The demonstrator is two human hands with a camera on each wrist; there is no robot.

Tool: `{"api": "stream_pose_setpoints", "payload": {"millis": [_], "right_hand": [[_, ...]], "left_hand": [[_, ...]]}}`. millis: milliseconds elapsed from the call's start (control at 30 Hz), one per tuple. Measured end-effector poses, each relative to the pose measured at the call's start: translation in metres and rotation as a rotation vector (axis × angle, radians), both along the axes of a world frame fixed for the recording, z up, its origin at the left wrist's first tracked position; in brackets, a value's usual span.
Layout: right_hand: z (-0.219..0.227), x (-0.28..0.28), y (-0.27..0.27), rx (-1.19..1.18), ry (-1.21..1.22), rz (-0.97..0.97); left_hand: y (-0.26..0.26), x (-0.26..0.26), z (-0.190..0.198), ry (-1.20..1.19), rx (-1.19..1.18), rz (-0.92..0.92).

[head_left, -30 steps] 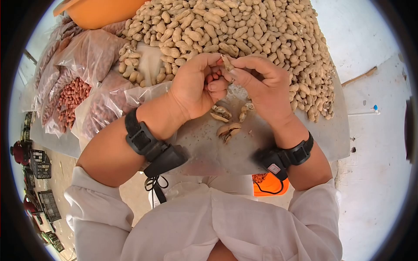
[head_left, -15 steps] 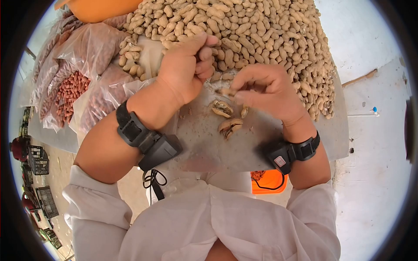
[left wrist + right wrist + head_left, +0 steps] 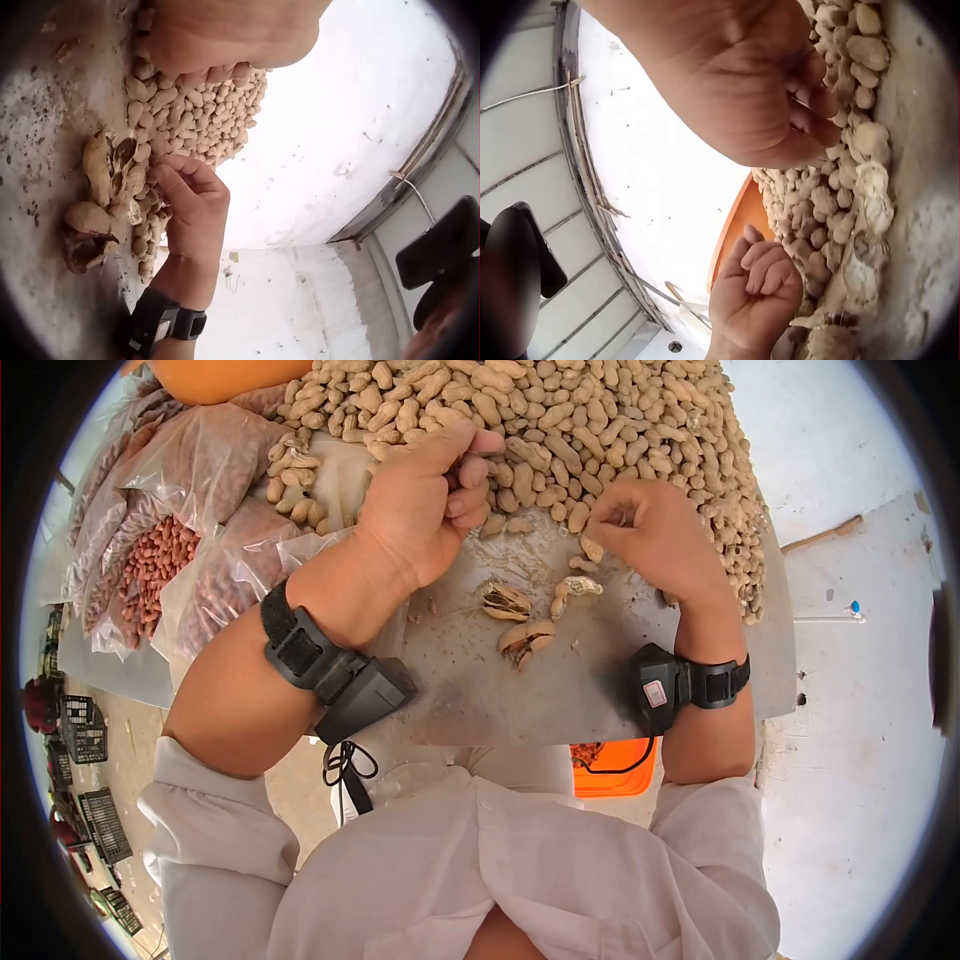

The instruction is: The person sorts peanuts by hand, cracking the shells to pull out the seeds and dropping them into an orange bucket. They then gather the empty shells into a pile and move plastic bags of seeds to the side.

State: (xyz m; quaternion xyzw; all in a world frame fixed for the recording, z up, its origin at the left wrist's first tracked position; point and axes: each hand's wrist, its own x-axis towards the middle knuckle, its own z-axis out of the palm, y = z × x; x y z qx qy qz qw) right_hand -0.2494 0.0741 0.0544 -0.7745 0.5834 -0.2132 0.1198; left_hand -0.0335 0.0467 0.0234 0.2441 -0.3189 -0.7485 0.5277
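Observation:
My left hand is raised at the near edge of the peanut pile, its fingers curled inward around peanut kernels, which the fingers now hide. In the right wrist view the same left hand shows as a loose fist. At the pile's front right, my right hand has thumb and fingers bent together, pinching a peanut at the tips. Between the hands on the grey tabletop lie split shells: a cracked shell, a broken shell and a pale shell.
Clear plastic bags of red kernels lie at the left, one showing loose kernels. Behind them stands an orange basin. Below the table's front edge is an orange container. Black crates sit on the floor at far left.
A second ago both hands met over a shell, with red kernels visible in the left palm. The hands have parted; the left curled and rose, the right dropped shell and moved right to the pile.

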Motion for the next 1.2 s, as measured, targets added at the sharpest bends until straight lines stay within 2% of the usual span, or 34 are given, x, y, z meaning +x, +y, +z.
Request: {"api": "stream_pose_setpoints", "payload": {"millis": [100, 300, 400, 500, 600, 700, 867, 1100, 1200], "right_hand": [[0.003, 0.005, 0.004, -0.002, 0.157, -0.035], [-0.010, 0.006, 0.000, -0.094, 0.256, -0.028], [-0.004, 0.002, 0.000, -0.031, 0.201, -0.008], [-0.004, 0.001, -0.001, 0.051, -0.448, 0.038], [-0.002, 0.012, 0.003, 0.152, -0.880, 0.200], [-0.013, 0.016, -0.001, 0.127, -0.962, 0.313], [-0.018, 0.025, -0.001, 0.039, -0.889, 0.342], [-0.019, 0.038, 0.006, -0.058, -0.928, 0.321], [-0.015, 0.038, 0.008, 0.140, -1.158, 0.363]], "left_hand": [[0.001, -0.001, 0.000, -0.006, 0.002, -0.006], [0.003, -0.001, 0.001, -0.035, -0.010, -0.034], [0.000, -0.001, -0.003, -0.063, -0.040, -0.095], [0.000, -0.002, -0.005, -0.118, -0.075, -0.153], [0.009, -0.005, 0.001, -0.189, -0.087, -0.181], [0.012, -0.008, 0.000, -0.233, -0.143, -0.191], [0.014, -0.013, -0.001, -0.366, -0.303, -0.087], [0.015, -0.011, 0.001, -0.356, -0.386, -0.114], [0.017, -0.011, 0.003, -0.370, -0.451, -0.106]]}}
